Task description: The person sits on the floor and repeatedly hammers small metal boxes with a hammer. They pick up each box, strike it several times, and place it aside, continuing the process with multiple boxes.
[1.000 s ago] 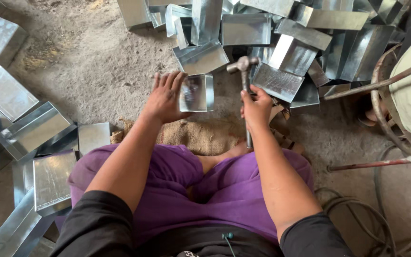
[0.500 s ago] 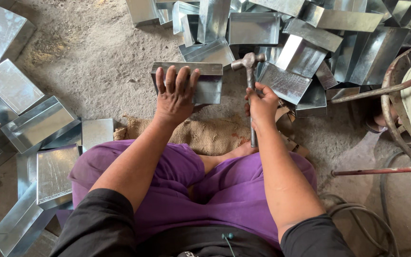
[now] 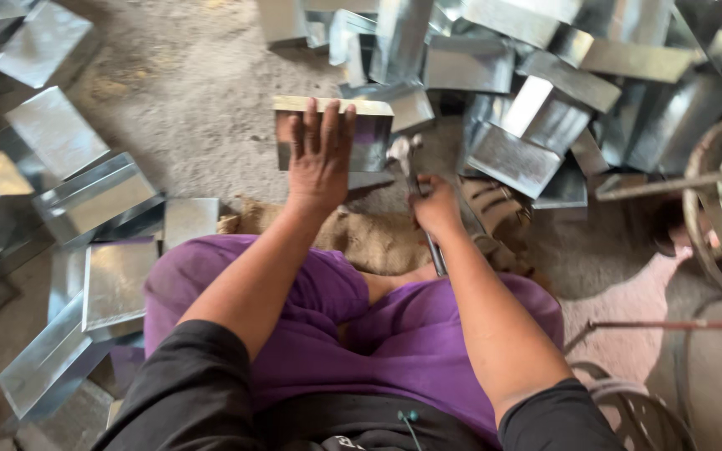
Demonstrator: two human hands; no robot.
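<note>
Since half a second ago, the left hand (image 3: 321, 159) has kept its flat press on the folded metal sheet piece (image 3: 333, 134), while the hammer (image 3: 415, 192) has dropped lower and now sits just right of the piece instead of above its corner.

Head view, looking down at a person seated cross-legged on the floor in purple trousers. The left hand lies open, fingers spread, palm down on the sheet piece, pinning it to the concrete floor (image 3: 194, 108) just ahead of a strip of burlap sacking (image 3: 378, 242). The piece is a shallow rectangular tray shape with a pale upper edge. The right hand (image 3: 434, 205) is closed around the hammer's handle, its metal head close beside the piece's right end.

The step in hand looks like hammering a fold or seam on the pinned piece. The next blow likely calls for keeping the left fingers back from the struck edge.

A heap of similar shiny folded metal pieces (image 3: 545, 100) lies beyond, and more finished pieces (image 3: 85, 200) lie to the left.
</note>
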